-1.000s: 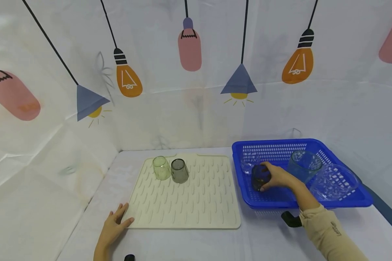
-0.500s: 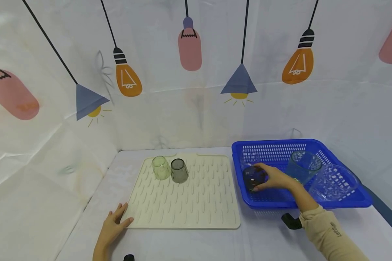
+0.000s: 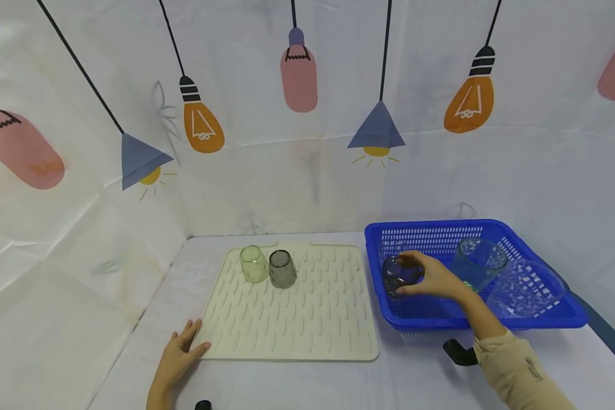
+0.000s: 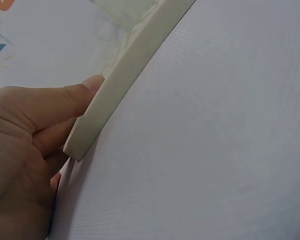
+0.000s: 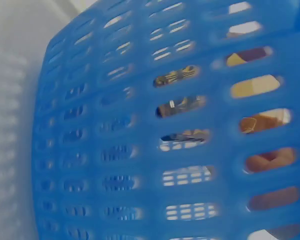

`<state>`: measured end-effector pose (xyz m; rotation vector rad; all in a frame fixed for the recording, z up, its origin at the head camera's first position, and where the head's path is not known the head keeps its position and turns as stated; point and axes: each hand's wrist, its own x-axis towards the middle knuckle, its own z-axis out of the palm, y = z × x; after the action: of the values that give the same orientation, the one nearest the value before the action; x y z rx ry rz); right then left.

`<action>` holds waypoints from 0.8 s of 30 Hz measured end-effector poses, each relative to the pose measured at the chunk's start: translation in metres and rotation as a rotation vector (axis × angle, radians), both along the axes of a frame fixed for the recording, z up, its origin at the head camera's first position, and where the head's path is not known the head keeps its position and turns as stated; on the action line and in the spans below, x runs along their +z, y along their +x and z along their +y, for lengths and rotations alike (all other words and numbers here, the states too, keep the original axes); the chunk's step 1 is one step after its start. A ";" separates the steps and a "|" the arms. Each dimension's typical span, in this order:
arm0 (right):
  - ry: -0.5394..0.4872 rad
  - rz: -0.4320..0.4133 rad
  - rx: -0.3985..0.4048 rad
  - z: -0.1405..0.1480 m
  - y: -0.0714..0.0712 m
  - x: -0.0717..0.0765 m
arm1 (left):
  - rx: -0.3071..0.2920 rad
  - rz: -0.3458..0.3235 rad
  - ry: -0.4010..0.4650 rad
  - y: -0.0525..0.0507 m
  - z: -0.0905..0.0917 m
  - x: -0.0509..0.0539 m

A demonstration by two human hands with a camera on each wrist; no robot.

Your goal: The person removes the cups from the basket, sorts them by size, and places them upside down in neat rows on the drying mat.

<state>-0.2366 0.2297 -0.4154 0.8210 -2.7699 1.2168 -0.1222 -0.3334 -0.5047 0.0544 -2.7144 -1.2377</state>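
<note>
Right hand (image 3: 434,279): thumb and fingers gripped a dark glass (image 3: 392,277) inside the blue basket (image 3: 430,324); a bluish glass (image 3: 475,263) and a clear glass vessel (image 3: 523,291) were to the right of these fingers. Left hand (image 3: 177,354): fingers lay extended and spread, touching the near left corner of the cream mat (image 3: 302,319); beyond the fingertips, on that mat, a green glass (image 3: 254,265) and a grey glass (image 3: 283,270) stood side by side.

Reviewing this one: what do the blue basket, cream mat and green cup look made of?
Blue basket: likely plastic, slightly shiny, evenly moulded slots. Cream mat: matte, ridged; perhaps silicone or plastic. Green cup: smooth, see-through; likely glass, possibly clear plastic.
</note>
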 end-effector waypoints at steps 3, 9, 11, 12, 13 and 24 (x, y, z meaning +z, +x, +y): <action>-0.082 -0.037 0.005 0.002 0.001 0.001 | -0.003 -0.026 0.028 0.000 -0.001 0.002; -0.207 -0.054 0.013 0.002 0.009 0.008 | 0.000 -0.050 0.084 0.000 0.000 0.007; -0.244 -0.044 0.022 0.001 0.012 0.011 | 0.013 -0.044 0.103 0.002 0.004 0.010; -0.268 -0.037 0.031 0.001 0.013 0.012 | 0.025 -0.040 0.092 0.002 0.007 0.013; -0.291 -0.031 0.039 0.000 0.014 0.014 | 0.038 -0.040 0.088 0.002 0.009 0.015; -0.431 0.055 0.106 -0.009 0.024 0.027 | -0.003 0.095 0.206 -0.006 0.046 0.056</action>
<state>-0.2125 0.2204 -0.3882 0.9424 -2.3108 1.6936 -0.1278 -0.2879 -0.4482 0.0158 -2.4998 -1.4772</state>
